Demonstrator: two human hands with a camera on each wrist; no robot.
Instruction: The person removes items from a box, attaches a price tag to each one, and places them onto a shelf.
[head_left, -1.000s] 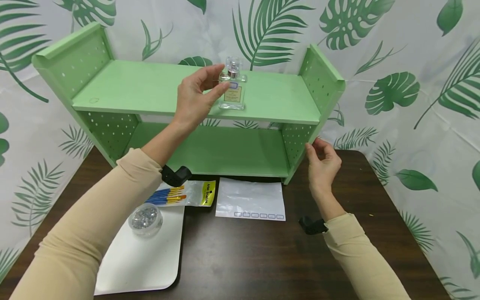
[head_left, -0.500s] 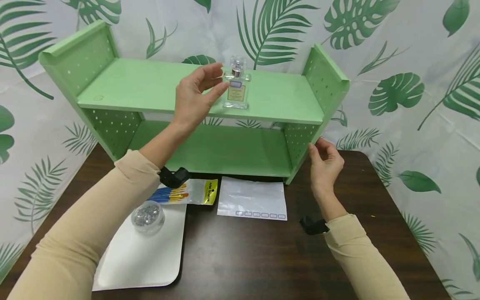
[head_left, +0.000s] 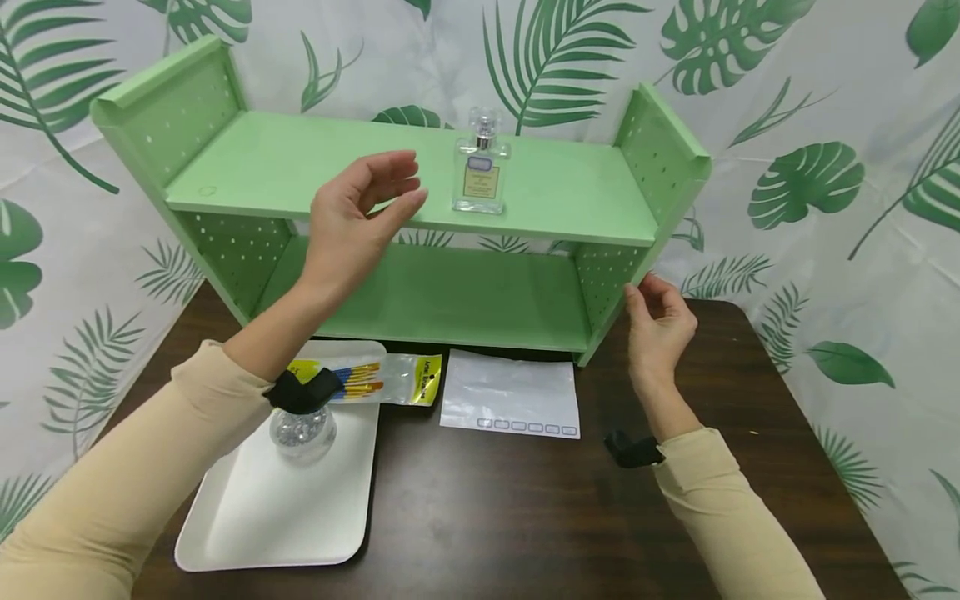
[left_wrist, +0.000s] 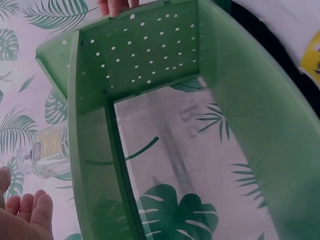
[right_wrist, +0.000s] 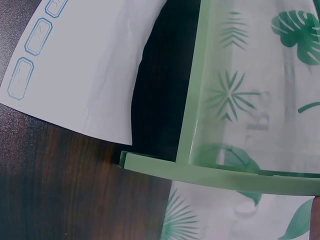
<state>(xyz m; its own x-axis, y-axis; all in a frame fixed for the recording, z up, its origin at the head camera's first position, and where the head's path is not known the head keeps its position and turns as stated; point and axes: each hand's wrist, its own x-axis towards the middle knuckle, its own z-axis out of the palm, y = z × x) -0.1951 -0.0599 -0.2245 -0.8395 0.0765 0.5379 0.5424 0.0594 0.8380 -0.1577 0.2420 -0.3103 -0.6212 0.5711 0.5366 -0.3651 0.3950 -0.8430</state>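
A clear glass perfume bottle [head_left: 480, 185] with a yellowish label and a small blue-bordered sticker stands upright on the upper board of a green two-tier shelf [head_left: 277, 162]. To its left my left hand [head_left: 352, 218] hangs in the air, apart from the bottle, thumb and fingers loosely bent with nothing between them. The left wrist view also has the bottle [left_wrist: 51, 150] beyond those fingertips [left_wrist: 42, 212]. At the shelf's right side my right hand [head_left: 662, 329] pinches the edge of the perforated side panel; the fingers behind it are partly hidden.
A white tray [head_left: 300, 517] at the left holds a round clear tub [head_left: 302, 429] of silvery bits. A pack of artist brushes [head_left: 405, 379] lies over the tray's rim. A white sheet [head_left: 510, 392] with several blue-bordered stickers lies before the shelf. Leaf-patterned cloth hangs behind.
My left hand has let go of the perfume bottle and drawn back left and slightly down. The bottle stays on the upper board. My right hand keeps its hold on the side panel.
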